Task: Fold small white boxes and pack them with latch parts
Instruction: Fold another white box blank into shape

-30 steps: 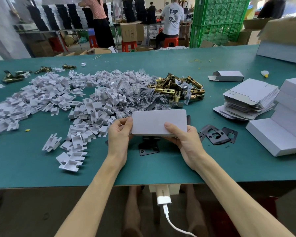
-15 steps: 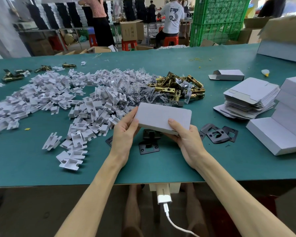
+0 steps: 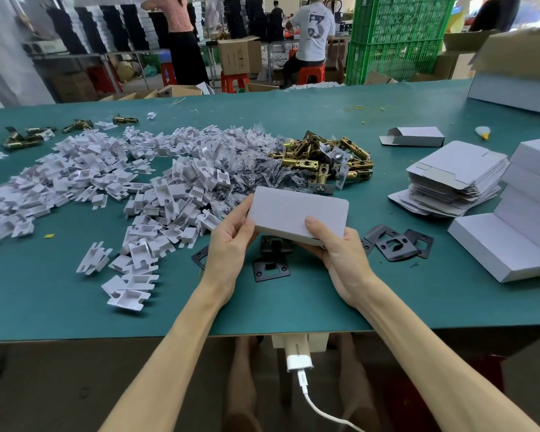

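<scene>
A small closed white box (image 3: 296, 213) hangs above the green table (image 3: 60, 300), held at both ends. My left hand (image 3: 231, 238) grips its left end, thumb on the near side. My right hand (image 3: 334, 251) holds the right end from below, thumb pressed on top. Beneath the box lie black strike plates (image 3: 270, 266), and more black plates (image 3: 393, 244) sit just right of my right hand. A pile of brass latches (image 3: 328, 160) lies behind the box. White plastic inserts (image 3: 106, 182) and clear bagged screws (image 3: 256, 163) spread across the left and middle.
A stack of flat white box blanks (image 3: 452, 185) sits at the right, with a half-folded box (image 3: 415, 137) behind it. Closed white boxes (image 3: 512, 238) are piled at the far right edge. Loose brass latches (image 3: 22, 138) lie far left. People work beyond the table.
The box has tilted, its right end dropping lower and its left end lifting slightly. Both hands shifted a little to the right with it.
</scene>
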